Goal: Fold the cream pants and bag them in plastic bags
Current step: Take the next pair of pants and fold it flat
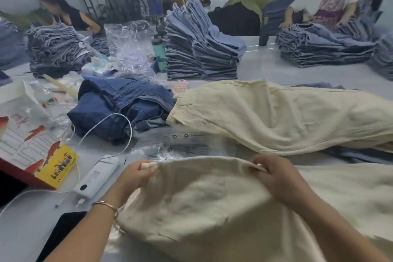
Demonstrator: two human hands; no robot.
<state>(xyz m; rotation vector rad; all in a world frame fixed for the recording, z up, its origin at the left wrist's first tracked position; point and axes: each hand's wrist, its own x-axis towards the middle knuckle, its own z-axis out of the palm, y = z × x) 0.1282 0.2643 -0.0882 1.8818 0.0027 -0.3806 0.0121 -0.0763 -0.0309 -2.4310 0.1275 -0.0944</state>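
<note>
A pair of cream pants [202, 204] lies in front of me on the table, its far edge lifted. My left hand [136, 173] pinches that edge at its left end. My right hand [274, 173] grips the same edge further right. A second pair of cream pants [276, 115] lies spread across the table beyond, running off to the right. A flat clear plastic bag [182, 144] with black print lies between the two pairs.
Dark blue jeans [121, 106] are heaped at centre left. A white power bank [97, 178] with cable, a yellow packet [59, 166] and a dark tablet [61, 232] lie at left. Stacked jeans [202, 49], loose plastic bags [129, 47] and two people fill the far side.
</note>
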